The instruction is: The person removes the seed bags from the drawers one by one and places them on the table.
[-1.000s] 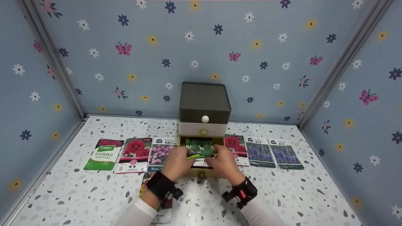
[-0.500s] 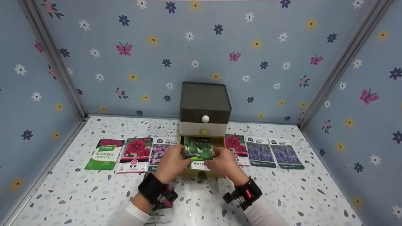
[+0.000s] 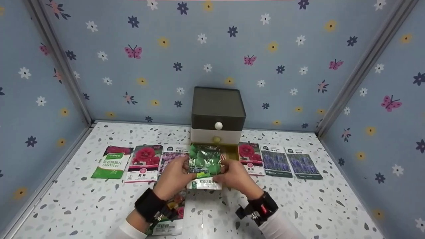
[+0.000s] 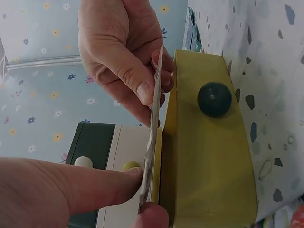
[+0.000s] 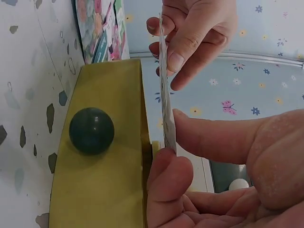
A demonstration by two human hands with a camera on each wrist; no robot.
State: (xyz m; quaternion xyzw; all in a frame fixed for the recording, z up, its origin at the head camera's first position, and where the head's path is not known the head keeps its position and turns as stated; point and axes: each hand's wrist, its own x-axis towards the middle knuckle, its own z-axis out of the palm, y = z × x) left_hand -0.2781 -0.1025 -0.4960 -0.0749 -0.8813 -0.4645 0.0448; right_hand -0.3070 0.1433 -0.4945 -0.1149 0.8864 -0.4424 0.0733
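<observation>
A seed packet [image 3: 205, 160] with green leaves on its front is held nearly flat over the pulled-out yellow drawer [image 3: 234, 153]. My left hand [image 3: 174, 175] pinches its left edge between thumb and fingers. On the opposite edge my right hand [image 3: 237, 176] pinches it the same way. Both wrist views show the packet [image 4: 153, 128] edge-on, just above the drawer front [image 5: 102, 180] with its dark round knob [image 5: 91, 131]. Part of the drawer's inside is hidden under the packet.
The drawer belongs to a small chest [image 3: 217, 104] with a dark top. To the left lie a green-and-white packet [image 3: 109, 165], a red-flower packet [image 3: 143, 162] and others. Rightward are another red-flower packet [image 3: 251, 159] and two purple-flower packets [image 3: 276, 161]. More packets [image 3: 169, 225] lie near my left wrist.
Both hands have raised the leafy seed packet out of the drawer and drawn it toward me and slightly left. More of the drawer's right side shows now.
</observation>
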